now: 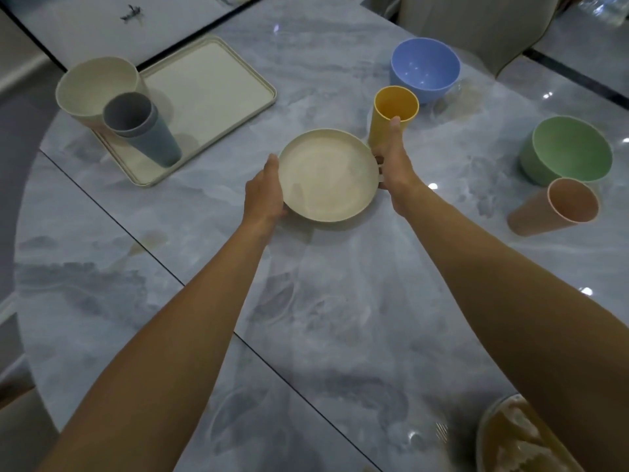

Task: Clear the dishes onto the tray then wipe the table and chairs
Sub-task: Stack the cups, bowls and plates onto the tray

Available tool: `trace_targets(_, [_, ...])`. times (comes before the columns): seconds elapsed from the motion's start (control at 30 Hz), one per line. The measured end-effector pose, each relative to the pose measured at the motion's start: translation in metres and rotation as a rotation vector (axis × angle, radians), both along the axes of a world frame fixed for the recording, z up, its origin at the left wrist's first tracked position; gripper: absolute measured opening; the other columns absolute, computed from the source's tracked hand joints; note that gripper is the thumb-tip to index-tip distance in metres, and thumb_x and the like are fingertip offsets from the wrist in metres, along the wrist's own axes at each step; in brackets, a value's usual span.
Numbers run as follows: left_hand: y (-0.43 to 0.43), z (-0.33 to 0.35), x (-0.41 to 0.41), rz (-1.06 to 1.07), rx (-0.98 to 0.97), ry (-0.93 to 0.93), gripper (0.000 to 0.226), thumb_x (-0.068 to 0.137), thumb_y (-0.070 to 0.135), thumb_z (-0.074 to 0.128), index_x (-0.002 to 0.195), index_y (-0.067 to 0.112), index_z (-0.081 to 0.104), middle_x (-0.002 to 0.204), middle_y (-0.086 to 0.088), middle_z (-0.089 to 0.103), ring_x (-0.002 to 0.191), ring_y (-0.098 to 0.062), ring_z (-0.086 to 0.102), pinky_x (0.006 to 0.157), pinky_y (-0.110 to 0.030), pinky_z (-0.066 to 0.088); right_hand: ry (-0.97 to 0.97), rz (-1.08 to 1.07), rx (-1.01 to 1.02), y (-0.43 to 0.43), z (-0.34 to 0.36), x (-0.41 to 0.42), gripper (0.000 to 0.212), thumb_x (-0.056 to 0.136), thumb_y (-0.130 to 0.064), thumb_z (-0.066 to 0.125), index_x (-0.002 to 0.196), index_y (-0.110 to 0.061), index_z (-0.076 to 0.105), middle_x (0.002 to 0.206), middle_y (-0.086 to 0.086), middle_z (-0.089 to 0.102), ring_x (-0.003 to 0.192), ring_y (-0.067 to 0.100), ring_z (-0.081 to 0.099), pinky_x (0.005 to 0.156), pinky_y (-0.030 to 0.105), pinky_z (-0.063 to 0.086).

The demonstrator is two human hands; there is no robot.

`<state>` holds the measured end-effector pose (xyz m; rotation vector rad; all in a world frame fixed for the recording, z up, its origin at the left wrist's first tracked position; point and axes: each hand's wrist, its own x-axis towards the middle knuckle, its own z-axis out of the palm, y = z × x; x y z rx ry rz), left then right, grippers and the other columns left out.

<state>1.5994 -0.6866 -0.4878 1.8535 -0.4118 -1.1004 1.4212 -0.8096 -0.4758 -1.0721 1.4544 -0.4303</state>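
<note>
A cream plate sits in the middle of the grey marble table. My left hand grips its left rim and my right hand grips its right rim. A yellow cup stands just behind my right thumb. The cream tray lies at the far left, with a cream bowl and a grey cup on its left end. On the right stand a blue bowl, a green bowl and a pink cup.
A plate with food scraps shows at the bottom right, partly under my right forearm. A pale chair back stands behind the blue bowl. A faint brownish stain marks the table at left.
</note>
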Motion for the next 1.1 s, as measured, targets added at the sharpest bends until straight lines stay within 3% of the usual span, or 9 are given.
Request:
trace_targets(0.1, [-0.002, -0.015, 0.007, -0.032, 0.066, -0.016, 0.083, 0.082, 0.081, 0.026, 0.131, 0.025, 0.064, 0.142, -0.010, 0.057, 0.113, -0.030, 0.066, 0.066, -0.035, 0.054, 0.057, 0.030, -0.010, -0.010, -0.027, -0.004, 0.163, 0.027, -0.116, 0.011, 0.156, -0.021, 0.041, 0.155, 0.010, 0.048, 0.139, 0.033, 0.048, 0.119, 0.057, 0.034])
trace_targets(0.2, [-0.004, -0.022, 0.012, -0.069, 0.100, -0.048, 0.094, 0.072, 0.087, 0.023, 0.131, 0.027, 0.064, 0.143, -0.011, 0.055, 0.111, -0.030, 0.065, 0.082, -0.043, 0.059, 0.058, -0.001, -0.053, -0.005, -0.024, -0.003, 0.152, 0.035, -0.114, 0.013, 0.153, -0.023, 0.043, 0.153, 0.009, 0.051, 0.137, 0.032, 0.051, 0.117, 0.056, 0.037])
trace_targets(0.33, [0.005, -0.017, 0.015, -0.130, 0.096, -0.236, 0.044, 0.096, 0.057, 0.033, 0.096, 0.025, 0.064, 0.137, -0.012, 0.055, 0.101, -0.022, 0.062, 0.095, -0.042, 0.052, 0.112, 0.000, -0.097, -0.005, -0.019, -0.004, 0.081, 0.090, -0.079, 0.028, 0.150, -0.026, 0.041, 0.147, 0.006, 0.053, 0.130, 0.030, 0.055, 0.111, 0.055, 0.046])
trace_targets(0.4, [0.017, -0.024, 0.026, -0.271, 0.098, -0.441, 0.035, 0.100, 0.044, 0.048, 0.126, 0.025, 0.062, 0.145, -0.006, 0.046, 0.112, -0.019, 0.056, 0.094, -0.038, 0.047, 0.212, 0.044, -0.102, -0.002, -0.024, -0.011, 0.049, 0.099, -0.054, 0.048, 0.137, -0.023, 0.046, 0.129, 0.007, 0.060, 0.111, 0.028, 0.064, 0.096, 0.049, 0.059])
trace_targets(0.47, [0.030, -0.030, 0.042, -0.449, 0.150, -0.657, 0.067, 0.092, 0.046, 0.065, 0.152, 0.026, 0.043, 0.151, -0.004, 0.039, 0.133, -0.024, 0.045, 0.103, -0.042, 0.045, 0.283, 0.104, -0.118, 0.004, -0.031, -0.017, 0.039, 0.094, -0.038, 0.064, 0.127, -0.021, 0.051, 0.120, 0.008, 0.063, 0.099, 0.029, 0.069, 0.084, 0.046, 0.063])
trace_targets(0.6, [0.040, -0.031, 0.069, -0.690, 0.322, -0.928, 0.123, 0.067, 0.078, 0.078, 0.163, 0.028, 0.019, 0.165, -0.007, 0.023, 0.151, -0.033, 0.023, 0.117, -0.052, 0.031, 0.471, 0.191, -0.275, 0.011, -0.041, -0.015, 0.025, 0.087, -0.023, 0.071, 0.107, -0.018, 0.057, 0.105, 0.006, 0.067, 0.090, 0.030, 0.069, 0.083, 0.043, 0.062])
trace_targets(0.77, [0.043, -0.035, 0.082, -0.730, 0.433, -0.845, 0.158, 0.046, 0.091, 0.078, 0.165, 0.028, -0.006, 0.173, -0.006, -0.007, 0.160, -0.030, -0.005, 0.128, -0.053, 0.007, 0.372, 0.093, -0.162, 0.006, -0.049, -0.005, 0.012, 0.080, -0.008, 0.065, 0.092, -0.008, 0.064, 0.094, 0.015, 0.072, 0.071, 0.035, 0.074, 0.066, 0.047, 0.065])
trace_targets(1.0, [0.042, -0.041, 0.086, -0.768, 0.454, -0.795, 0.160, 0.049, 0.093, 0.074, 0.163, 0.027, -0.017, 0.172, -0.006, -0.022, 0.158, -0.028, -0.019, 0.128, -0.054, -0.006, 0.212, 0.014, -0.145, 0.012, -0.043, 0.039, 0.007, 0.086, 0.001, 0.061, 0.093, -0.003, 0.061, 0.096, 0.018, 0.066, 0.078, 0.035, 0.071, 0.045, 0.032, 0.059])
trace_targets(1.1, [0.040, -0.041, 0.085, -0.823, 0.481, -0.763, 0.159, 0.054, 0.092, 0.072, 0.161, 0.027, -0.026, 0.168, -0.007, -0.032, 0.156, -0.029, -0.029, 0.126, -0.055, -0.013, 0.145, -0.017, -0.187, 0.007, -0.041, 0.068, 0.006, 0.088, -0.002, 0.062, 0.089, -0.005, 0.057, 0.097, 0.016, 0.066, 0.079, 0.032, 0.071, 0.050, 0.034, 0.061])
